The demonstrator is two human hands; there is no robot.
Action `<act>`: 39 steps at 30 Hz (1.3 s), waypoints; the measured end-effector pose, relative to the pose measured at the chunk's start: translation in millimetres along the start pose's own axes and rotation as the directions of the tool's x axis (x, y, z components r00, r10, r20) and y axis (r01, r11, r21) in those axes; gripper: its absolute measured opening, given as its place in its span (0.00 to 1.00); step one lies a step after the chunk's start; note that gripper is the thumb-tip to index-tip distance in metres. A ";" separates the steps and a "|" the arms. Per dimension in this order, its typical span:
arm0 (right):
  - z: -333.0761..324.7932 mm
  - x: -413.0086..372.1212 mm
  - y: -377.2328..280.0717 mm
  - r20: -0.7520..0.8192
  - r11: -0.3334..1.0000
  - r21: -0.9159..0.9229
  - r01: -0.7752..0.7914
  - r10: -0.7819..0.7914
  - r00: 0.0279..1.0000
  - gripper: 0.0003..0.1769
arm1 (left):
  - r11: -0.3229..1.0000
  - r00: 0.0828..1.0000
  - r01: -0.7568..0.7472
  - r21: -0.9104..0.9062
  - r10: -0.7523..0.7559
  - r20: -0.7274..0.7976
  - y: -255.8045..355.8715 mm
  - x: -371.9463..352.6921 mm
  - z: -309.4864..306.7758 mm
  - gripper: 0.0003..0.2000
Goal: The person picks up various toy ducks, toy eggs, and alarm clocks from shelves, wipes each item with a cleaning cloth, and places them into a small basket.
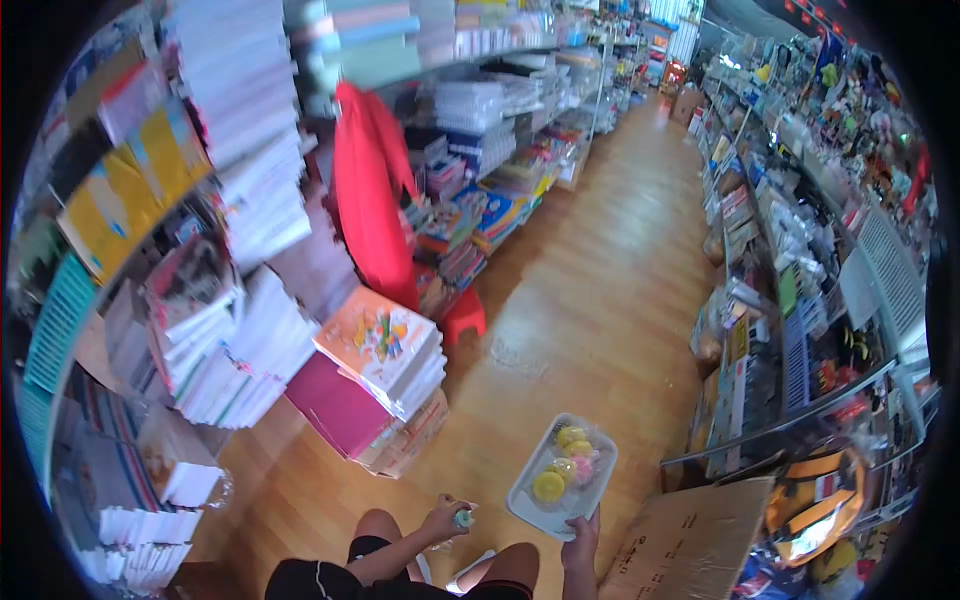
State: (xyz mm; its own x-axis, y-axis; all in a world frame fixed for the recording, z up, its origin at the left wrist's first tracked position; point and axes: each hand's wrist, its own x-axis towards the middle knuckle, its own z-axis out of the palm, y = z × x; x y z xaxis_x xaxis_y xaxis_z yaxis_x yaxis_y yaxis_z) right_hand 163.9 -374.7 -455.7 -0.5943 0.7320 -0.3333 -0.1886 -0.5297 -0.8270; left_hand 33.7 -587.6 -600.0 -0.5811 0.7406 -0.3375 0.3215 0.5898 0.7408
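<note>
My right hand (580,542) grips the near right rim of a white plastic tray (533,510), holding it out over the floor. Inside lie several round yellow pieces (549,486) and a pink one (584,468), partly in clear wrapping. My left hand (442,519), to the left of the tray, is closed around a small item with a pale green round end (463,519). Its fingers cover the rest of that item, and I cannot tell what it is.
A cardboard box (690,540) stands at the right. Books (375,340) are stacked on another box at front left, near a red stool (463,315) and a hanging red garment (370,195). Crowded shelves (790,340) line both sides of the wooden aisle (625,230).
</note>
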 end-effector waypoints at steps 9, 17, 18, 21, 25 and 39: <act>75.9 -19.1 -235.2 -0.109 0.983 -0.165 0.082 -0.101 0.989 0.38 | 0.937 0.912 -0.331 0.113 0.348 -0.219 235.9 35.8 -212.4 0.26; 123.8 99.4 -270.3 -0.010 0.996 -0.082 0.039 -0.039 0.999 0.37 | 0.913 0.618 -0.403 0.061 0.320 -0.718 333.9 135.6 -373.1 0.25; 138.3 122.1 -271.5 0.004 0.996 -0.073 0.043 -0.043 0.999 0.35 | 0.910 0.555 -0.399 0.112 0.337 -0.761 342.5 150.9 -396.0 0.25; 185.6 188.1 -286.8 0.038 0.995 -0.088 0.052 -0.049 0.998 0.33 | 0.865 0.343 -0.417 0.278 0.433 -0.834 373.1 199.1 -473.7 0.24; 247.7 265.3 -320.1 0.137 0.995 -0.101 0.015 -0.001 0.991 0.35 | 0.878 0.286 -0.398 0.266 0.394 -0.873 435.2 266.3 -578.7 0.24; 420.2 617.5 -420.5 0.480 0.933 -0.358 -0.044 0.224 0.848 0.32 | 0.626 0.400 0.440 0.644 0.506 -0.765 514.3 577.1 -850.4 0.30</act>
State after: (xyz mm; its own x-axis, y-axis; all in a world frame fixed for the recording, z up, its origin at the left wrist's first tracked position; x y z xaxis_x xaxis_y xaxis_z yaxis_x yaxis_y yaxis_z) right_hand -452.3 119.8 -123.5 -0.9215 0.2965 -0.2509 0.1304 -0.3723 -0.9189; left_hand -772.2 -130.7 80.2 -0.6413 0.3481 0.6838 0.4271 0.9023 -0.0587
